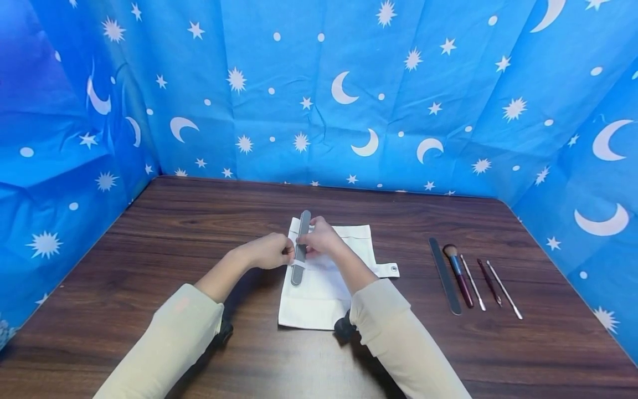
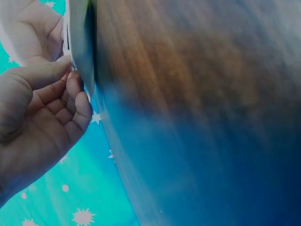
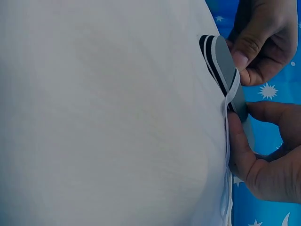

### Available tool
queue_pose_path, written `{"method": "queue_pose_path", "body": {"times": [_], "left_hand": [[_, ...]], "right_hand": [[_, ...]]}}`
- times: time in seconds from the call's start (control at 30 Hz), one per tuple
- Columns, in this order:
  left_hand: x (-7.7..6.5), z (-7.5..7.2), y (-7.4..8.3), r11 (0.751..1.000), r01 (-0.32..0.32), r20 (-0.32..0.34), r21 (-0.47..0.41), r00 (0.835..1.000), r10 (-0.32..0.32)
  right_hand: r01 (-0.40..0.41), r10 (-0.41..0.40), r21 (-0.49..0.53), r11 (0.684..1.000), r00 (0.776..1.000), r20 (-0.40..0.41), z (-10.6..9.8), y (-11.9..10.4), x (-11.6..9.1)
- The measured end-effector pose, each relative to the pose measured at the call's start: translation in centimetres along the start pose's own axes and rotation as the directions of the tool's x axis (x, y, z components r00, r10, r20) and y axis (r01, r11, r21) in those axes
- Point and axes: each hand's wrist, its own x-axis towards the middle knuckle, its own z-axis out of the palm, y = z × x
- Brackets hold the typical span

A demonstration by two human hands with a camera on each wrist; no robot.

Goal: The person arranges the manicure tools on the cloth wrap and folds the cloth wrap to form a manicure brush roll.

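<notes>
Your left hand point(image 1: 269, 251) is pinching the white band point(image 1: 299, 264); your right hand point(image 1: 324, 238) is gripping the grey file stack point(image 1: 301, 252), lying at ten o'clock on the white cloth point(image 1: 314, 313). Pulling too hard could be making the files slide apart.

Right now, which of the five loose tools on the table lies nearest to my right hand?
The flat, dark grey file, leftmost in the row; the brush and three thin tools lie farther from the right hand.

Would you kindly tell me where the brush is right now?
In the head view, the brush lies on the right side of the table, right of the white cloth, between the dark file and a thin metallic tool.
</notes>
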Motion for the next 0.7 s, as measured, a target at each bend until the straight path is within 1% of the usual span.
{"method": "queue_pose_path", "body": {"times": [0.1, 0.3, 0.43, 0.57, 0.7], "left_hand": [[0.0, 0.0, -0.1, 1.0, 0.006, -0.008, -0.006, 1.0, -0.006], [0.0, -0.1, 0.0, 1.0, 0.005, -0.012, 0.006, 1.0, -0.005], [-0.1, -0.2, 0.2, 1.0, -0.007, -0.018, 0.021, 1.0, 0.007], [-0.2, -0.2, 0.2, 1.0, -0.011, -0.024, 0.028, 1.0, 0.012], [-0.1, -0.1, 0.2, 1.0, -0.009, -0.024, 0.027, 1.0, 0.009]], "right_hand": [[0.0, 0.0, 0.005, 1.0, 1.0, 0.026, 0.2, 0.1, -0.4], [0.005, -0.006, 0.025, 1.0, 0.999, 0.037, 0.3, 0.4, -0.8], [-0.021, 0.015, 0.095, 0.995, 0.998, 0.062, 0.1, 0.5, -0.8], [-0.045, 0.028, 0.19, 0.981, 0.995, 0.092, -0.1, 0.8, -0.6], [-0.031, 0.006, 0.22, 0.975, 0.994, 0.113, -0.3, 1.1, -0.6]]}}
